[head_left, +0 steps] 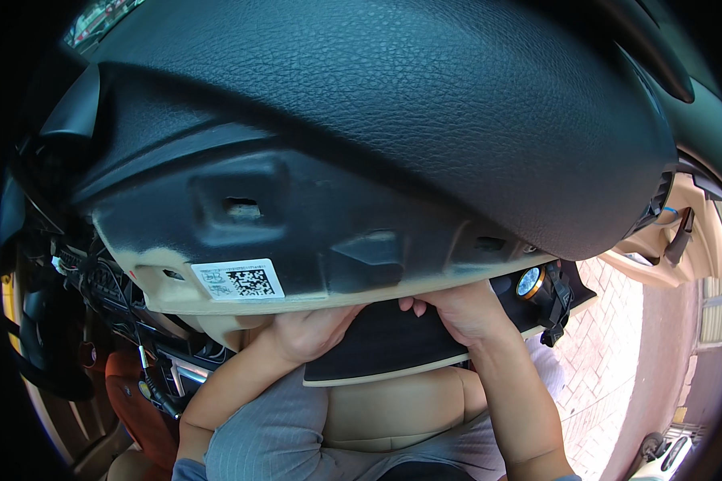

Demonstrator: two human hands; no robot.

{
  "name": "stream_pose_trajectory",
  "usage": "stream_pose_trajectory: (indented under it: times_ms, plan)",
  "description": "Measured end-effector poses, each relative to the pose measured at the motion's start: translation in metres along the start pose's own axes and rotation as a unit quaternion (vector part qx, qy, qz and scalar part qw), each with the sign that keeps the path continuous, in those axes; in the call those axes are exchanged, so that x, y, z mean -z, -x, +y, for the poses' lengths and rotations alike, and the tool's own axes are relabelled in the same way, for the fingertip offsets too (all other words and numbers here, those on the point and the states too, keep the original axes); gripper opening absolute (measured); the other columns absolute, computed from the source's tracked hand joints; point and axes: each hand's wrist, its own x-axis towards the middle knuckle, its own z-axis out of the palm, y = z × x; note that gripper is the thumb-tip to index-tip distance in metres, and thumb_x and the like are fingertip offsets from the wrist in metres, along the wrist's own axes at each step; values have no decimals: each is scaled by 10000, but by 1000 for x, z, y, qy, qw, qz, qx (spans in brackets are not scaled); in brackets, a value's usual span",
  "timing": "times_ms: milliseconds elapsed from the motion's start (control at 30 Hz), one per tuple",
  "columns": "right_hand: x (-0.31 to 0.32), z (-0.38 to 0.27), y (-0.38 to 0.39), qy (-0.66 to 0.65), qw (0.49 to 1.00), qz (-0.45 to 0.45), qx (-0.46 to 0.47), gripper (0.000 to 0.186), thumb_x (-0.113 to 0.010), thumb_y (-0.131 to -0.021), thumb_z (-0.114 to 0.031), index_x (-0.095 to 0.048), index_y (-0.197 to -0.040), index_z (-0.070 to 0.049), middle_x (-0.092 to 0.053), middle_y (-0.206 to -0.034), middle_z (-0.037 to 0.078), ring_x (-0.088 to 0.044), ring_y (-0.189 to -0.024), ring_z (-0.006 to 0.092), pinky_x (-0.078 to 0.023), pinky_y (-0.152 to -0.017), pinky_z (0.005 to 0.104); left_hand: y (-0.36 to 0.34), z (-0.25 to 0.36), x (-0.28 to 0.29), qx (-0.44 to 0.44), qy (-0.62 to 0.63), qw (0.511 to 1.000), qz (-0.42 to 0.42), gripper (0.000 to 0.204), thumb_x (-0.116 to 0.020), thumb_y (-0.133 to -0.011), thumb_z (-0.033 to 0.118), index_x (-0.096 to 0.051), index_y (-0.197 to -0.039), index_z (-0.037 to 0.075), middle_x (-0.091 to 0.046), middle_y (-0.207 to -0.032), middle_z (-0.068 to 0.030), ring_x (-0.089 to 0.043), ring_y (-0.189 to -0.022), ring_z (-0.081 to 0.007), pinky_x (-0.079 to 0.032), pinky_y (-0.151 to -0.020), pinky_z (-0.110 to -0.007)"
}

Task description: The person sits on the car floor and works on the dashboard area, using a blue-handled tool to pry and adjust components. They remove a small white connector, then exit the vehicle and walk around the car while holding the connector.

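Observation:
Both my hands reach in under the lower cream edge of a car dashboard (409,200). My left hand (317,329) goes up behind that edge, and its fingers are hidden. Close to its right, my right hand (457,311) also goes under the edge. A couple of its fingertips show, curled in; whatever they hold is out of sight. Below the hands hangs a lowered glove-box lid (377,349), black inside with a cream rim. On the lid's right end rests a headlamp (531,282) with a round lens and a black strap.
The dashboard's bare lower panel carries a white label (241,280) and several slots. Loose wiring and a dark cable (162,397) hang at the left, near a red-brown seat (132,409). My knees sit under the lid. At the right are an open door (682,232) and paving (594,345).

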Motion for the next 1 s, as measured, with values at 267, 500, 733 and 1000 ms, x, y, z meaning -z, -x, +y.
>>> stream_pose_trajectory:
  times_ms: [267,500,733,1000]
  plan:
    - [-1,2,1,15,1000,1,13,151,-744,-829,-66,-669,-944,-3,-669,-786,62,-643,-699,113,-473,-547,207,1,-4,1,-31,15,999,3,275,-730,-775,-92,-697,-1044,-49,-683,-1055,-188,-674,-947,-316,-543,-849,-400]
    - [-2,4,2,35,999,3,20,181,-728,-806,-27,-667,-972,7,-676,-804,69,-652,-723,116,-491,-555,215,-1,-7,2,-44,-12,999,-23,264,-726,-779,-39,-689,-1039,-56,-678,-1049,-183,-659,-953,-324,-529,-864,-415]
    - [-3,4,3,44,999,3,27,188,-728,-786,-3,-671,-965,12,-683,-820,75,-659,-731,118,-506,-564,221,-9,-1,7,-94,-105,990,-24,254,-727,-718,-15,-718,-971,-30,-684,-1012,-147,-657,-936,-296,-525,-872,-406]
    - [-3,4,3,78,996,13,28,187,-723,-792,2,-670,-970,17,-678,-819,67,-652,-733,112,-506,-566,225,-12,4,9,-81,-102,991,-37,264,-733,-693,-69,-719,-955,-38,-692,-1005,-187,-673,-940,-332,-534,-872,-432]
